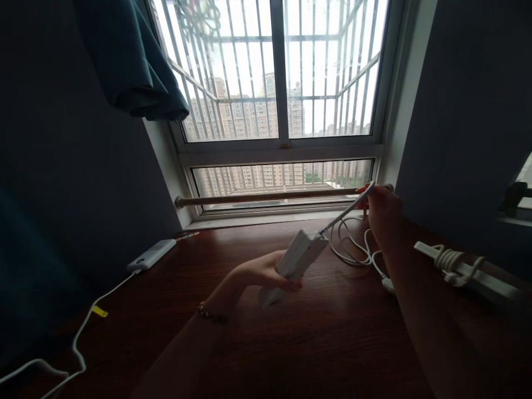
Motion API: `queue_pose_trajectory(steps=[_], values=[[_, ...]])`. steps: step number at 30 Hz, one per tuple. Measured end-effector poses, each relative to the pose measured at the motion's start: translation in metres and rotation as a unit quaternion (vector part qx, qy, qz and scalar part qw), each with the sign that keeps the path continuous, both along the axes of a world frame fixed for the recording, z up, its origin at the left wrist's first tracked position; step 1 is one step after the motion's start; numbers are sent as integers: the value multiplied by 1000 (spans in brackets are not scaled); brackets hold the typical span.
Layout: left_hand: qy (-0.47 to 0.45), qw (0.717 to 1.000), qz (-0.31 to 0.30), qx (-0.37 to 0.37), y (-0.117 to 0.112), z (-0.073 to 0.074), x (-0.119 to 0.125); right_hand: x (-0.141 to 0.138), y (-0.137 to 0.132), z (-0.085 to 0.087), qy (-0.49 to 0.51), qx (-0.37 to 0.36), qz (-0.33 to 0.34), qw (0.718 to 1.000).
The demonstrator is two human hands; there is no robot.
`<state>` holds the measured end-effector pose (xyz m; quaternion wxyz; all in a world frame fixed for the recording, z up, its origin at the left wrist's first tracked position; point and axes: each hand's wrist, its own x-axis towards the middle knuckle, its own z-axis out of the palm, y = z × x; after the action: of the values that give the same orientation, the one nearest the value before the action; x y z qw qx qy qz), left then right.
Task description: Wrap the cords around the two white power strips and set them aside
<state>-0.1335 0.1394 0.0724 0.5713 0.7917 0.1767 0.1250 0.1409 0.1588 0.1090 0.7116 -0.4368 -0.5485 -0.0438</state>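
My left hand (266, 271), with a beaded bracelet at the wrist, is wrapped round a white power strip (302, 252) and holds it tilted above the table. A white cord (347, 209) leaves the strip's upper end and runs up to the right. My right hand (383, 208) grips this cord near the window sill, with the fingers closed on it. Below the right hand, loose loops of the cord (353, 259) lie on the table, and a white plug (388, 285) rests beside my right forearm, partly hidden by it.
On the right lies another white power strip (490, 280) with its cord wound round it. A white power bank (152, 255) with a cable (85, 327) lies at the left of the brown wooden table (257, 349). Behind are a rail (266, 196) and a barred window; a blue curtain (128, 66) hangs left.
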Motion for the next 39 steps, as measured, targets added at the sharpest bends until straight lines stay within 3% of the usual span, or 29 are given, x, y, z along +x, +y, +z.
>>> queue_pose_trajectory(steps=[2, 4, 8, 12, 14, 16, 18, 19, 21, 23, 26, 32, 35, 39], values=[[-20, 998, 64, 21, -2, 8, -6, -3, 8, -10, -95, -103, -72, 988], [-51, 987, 145, 50, -5, 16, -12, -15, 17, -24, -198, -186, -113, 956], [-63, 952, 272, 127, -4, 24, -24, -58, 19, -49, -341, -231, -44, 910], [-8, 910, 340, 236, 4, 24, -36, -92, -5, -50, -478, -195, 61, 854], [61, 837, 409, 360, 6, 22, -39, -97, -19, -42, -516, -170, 94, 834], [155, 722, 475, 479, 6, 21, -40, -95, -31, -32, -538, -144, 104, 824], [235, 621, 507, 549, 4, 22, -39, -92, -40, -23, -545, -118, 105, 823], [262, 590, 510, 568, 3, 22, -38, -89, -42, -19, -541, -106, 106, 828], [289, 560, 497, 597, 1, 23, -36, -85, -44, -15, -518, -82, 114, 844], [292, 552, 463, 629, -2, 24, -34, -80, -43, -12, -478, -62, 143, 864], [271, 566, 378, 681, -8, 25, -32, -72, -38, -10, -414, -61, 221, 881], [207, 646, 226, 699, -22, 35, -27, -62, -19, -14, -273, -106, 379, 878], [173, 668, 221, 689, -25, 36, -25, -63, -8, -25, -97, -174, 456, 867], [115, 720, 256, 634, -25, 29, -19, -72, 1, -47, 26, -244, 464, 851]])
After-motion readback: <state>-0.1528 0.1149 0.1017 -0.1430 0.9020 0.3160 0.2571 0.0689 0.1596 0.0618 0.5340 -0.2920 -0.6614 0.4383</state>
